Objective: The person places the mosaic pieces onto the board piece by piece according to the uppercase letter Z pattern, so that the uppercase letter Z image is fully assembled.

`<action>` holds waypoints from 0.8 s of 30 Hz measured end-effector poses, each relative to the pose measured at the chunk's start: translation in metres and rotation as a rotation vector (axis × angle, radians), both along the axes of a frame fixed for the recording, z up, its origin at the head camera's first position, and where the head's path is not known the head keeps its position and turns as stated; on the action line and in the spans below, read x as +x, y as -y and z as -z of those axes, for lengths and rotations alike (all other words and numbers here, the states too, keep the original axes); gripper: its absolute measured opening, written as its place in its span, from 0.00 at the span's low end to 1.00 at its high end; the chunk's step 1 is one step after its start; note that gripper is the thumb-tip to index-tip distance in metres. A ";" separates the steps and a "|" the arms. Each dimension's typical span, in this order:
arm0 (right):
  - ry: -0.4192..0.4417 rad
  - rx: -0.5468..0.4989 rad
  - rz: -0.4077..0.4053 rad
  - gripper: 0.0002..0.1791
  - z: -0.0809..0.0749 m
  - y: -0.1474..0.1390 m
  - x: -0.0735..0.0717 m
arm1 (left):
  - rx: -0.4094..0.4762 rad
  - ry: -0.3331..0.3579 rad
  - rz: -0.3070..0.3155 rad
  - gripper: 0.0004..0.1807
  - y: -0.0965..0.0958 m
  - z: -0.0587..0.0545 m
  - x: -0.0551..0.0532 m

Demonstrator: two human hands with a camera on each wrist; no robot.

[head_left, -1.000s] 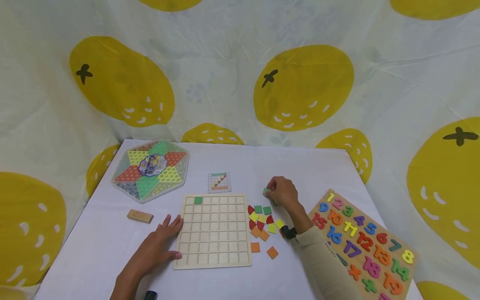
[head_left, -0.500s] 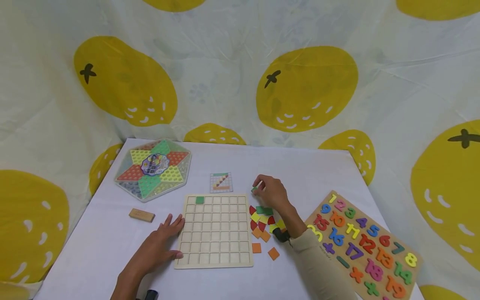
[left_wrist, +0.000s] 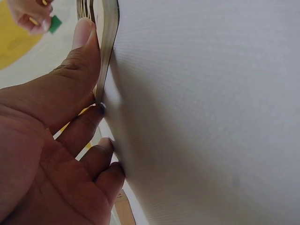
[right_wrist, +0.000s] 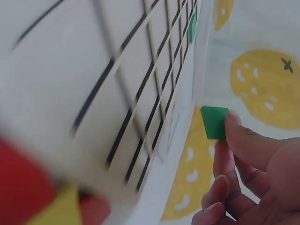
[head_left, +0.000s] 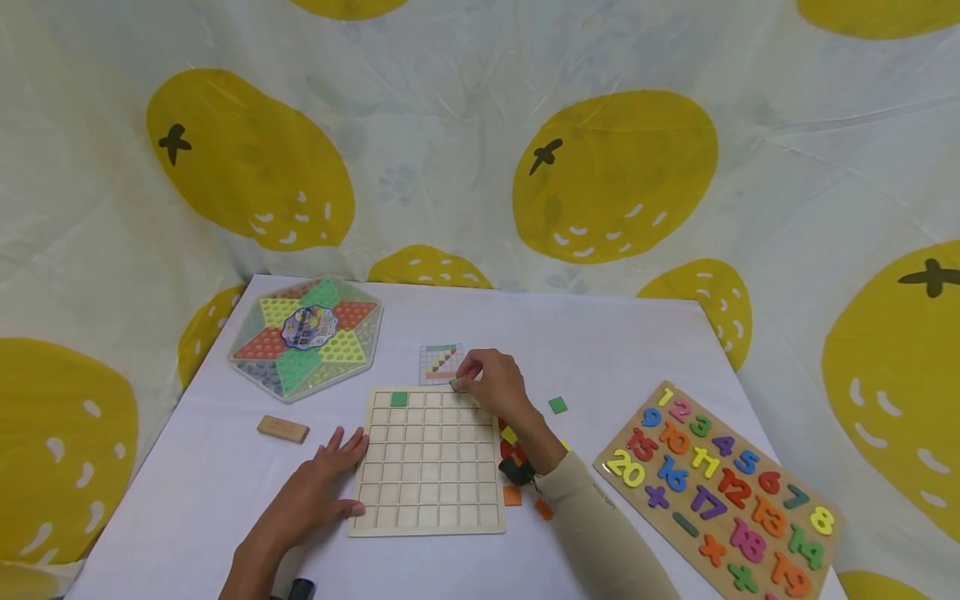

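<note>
My right hand (head_left: 495, 383) pinches a green square tile (right_wrist: 215, 123) between thumb and fingers, held above the far edge of a wooden grid board (head_left: 415, 472). A second green tile (head_left: 399, 399) lies in a cell of the board's far row, left of the hand. Along the board's left edge rests my left hand (head_left: 311, 497), fingers spread and fairly straight. In the left wrist view its thumb (left_wrist: 83, 35) lies against the board's rim. Just beyond the board is a small pattern card (head_left: 439, 363), partly covered by the right hand.
Right of the board lie loose red, yellow and orange tiles (head_left: 512, 497), partly behind the right wrist, and a lone green tile (head_left: 557, 405). A number puzzle board (head_left: 720, 492) stands farther right. At left are a star-patterned game box (head_left: 303, 337) and a wooden block (head_left: 282, 429).
My right hand has moved left with the green tile, from right of the board to over its far edge. The left hand stays at the board's left edge.
</note>
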State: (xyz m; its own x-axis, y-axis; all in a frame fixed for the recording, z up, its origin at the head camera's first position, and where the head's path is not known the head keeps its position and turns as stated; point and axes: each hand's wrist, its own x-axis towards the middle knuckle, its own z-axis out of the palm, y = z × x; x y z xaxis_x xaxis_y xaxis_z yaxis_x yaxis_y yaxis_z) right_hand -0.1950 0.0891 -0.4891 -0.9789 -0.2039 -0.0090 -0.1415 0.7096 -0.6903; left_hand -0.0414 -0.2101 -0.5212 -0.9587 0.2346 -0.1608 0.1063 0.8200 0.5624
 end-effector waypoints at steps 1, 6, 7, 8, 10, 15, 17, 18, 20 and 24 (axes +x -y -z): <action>0.001 -0.004 -0.012 0.09 0.000 0.005 0.000 | -0.001 -0.003 0.004 0.57 0.000 0.000 0.000; 0.009 0.005 -0.066 0.09 0.002 0.029 0.002 | -0.004 -0.015 0.019 0.58 0.001 0.000 0.000; 0.012 0.011 -0.073 0.09 0.002 0.033 0.002 | -0.002 -0.016 0.020 0.58 0.001 0.000 0.000; 0.017 0.019 -0.077 0.09 0.004 0.037 0.002 | 0.000 -0.017 0.020 0.58 0.001 -0.001 0.000; 0.022 0.037 -0.087 0.09 0.007 0.044 0.000 | 0.006 -0.020 0.021 0.58 0.001 -0.001 0.000; 0.025 0.081 -0.086 0.09 0.021 0.055 -0.004 | 0.030 -0.012 0.019 0.57 0.002 0.001 0.000; 0.028 0.095 -0.079 0.09 0.025 0.058 -0.004 | 0.033 -0.004 0.018 0.57 0.002 0.001 0.000; 0.027 0.106 -0.077 0.09 0.027 0.059 -0.004 | 0.031 0.000 0.019 0.58 0.002 0.002 0.000; 0.024 0.121 -0.081 0.09 0.028 0.061 -0.004 | 0.025 0.002 0.018 0.57 0.001 0.002 0.000; 0.008 0.153 -0.105 0.09 0.028 0.065 -0.005 | 0.011 -0.002 0.016 0.58 0.000 0.000 -0.001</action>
State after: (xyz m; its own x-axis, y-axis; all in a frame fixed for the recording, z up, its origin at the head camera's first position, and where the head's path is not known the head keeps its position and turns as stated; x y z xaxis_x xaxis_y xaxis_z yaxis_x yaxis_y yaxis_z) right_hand -0.1998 0.0240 -0.5175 -0.9520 -0.3009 -0.0555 -0.2155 0.7882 -0.5764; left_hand -0.0421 -0.2104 -0.5216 -0.9552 0.2513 -0.1564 0.1202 0.8121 0.5710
